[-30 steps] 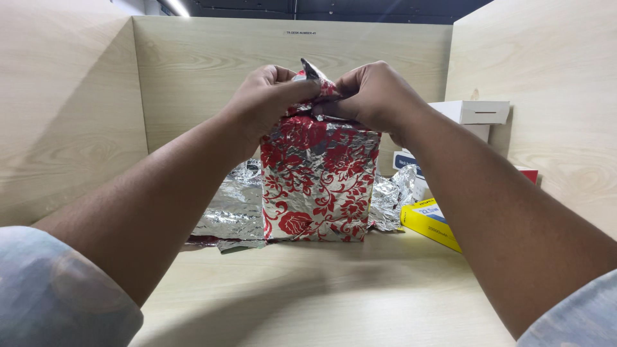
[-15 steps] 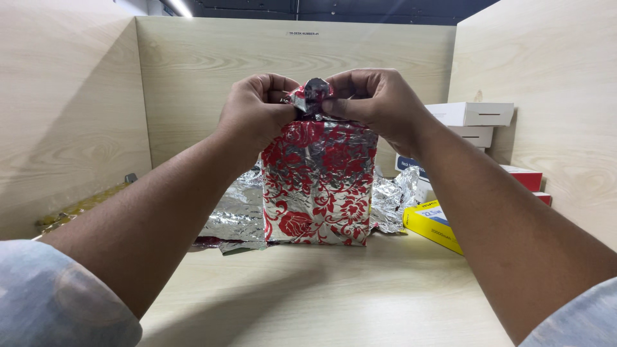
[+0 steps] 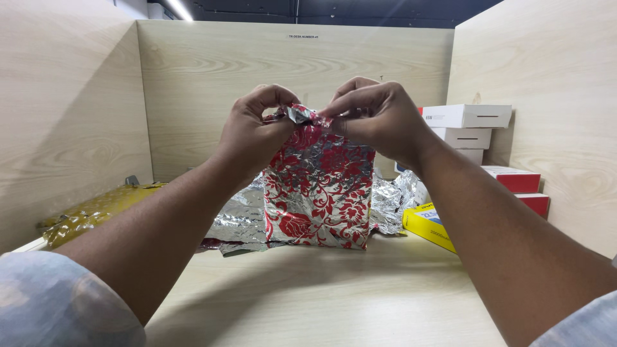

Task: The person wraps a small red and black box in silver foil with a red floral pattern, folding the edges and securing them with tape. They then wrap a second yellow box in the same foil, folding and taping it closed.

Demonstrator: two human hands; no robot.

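A parcel wrapped in red and silver flowered foil (image 3: 321, 193) stands upright on the wooden desk (image 3: 334, 295). My left hand (image 3: 254, 132) pinches the crumpled top edge of the foil on its left side. My right hand (image 3: 376, 115) pinches the same top edge on the right. The two hands are close together above the parcel, with a small twisted flap of foil between their fingertips.
Loose silver foil sheets (image 3: 241, 222) lie behind and beside the parcel. A gold foil sheet (image 3: 96, 209) lies at the left wall. A yellow box (image 3: 427, 225) sits to the right, with stacked white boxes (image 3: 466, 125) and red boxes (image 3: 520, 183) behind it. Wooden partitions enclose three sides.
Both hands have shifted slightly along the top of the foil, and the flap between them is more bunched. The view has tilted, bringing the gold sheet at the left into sight.
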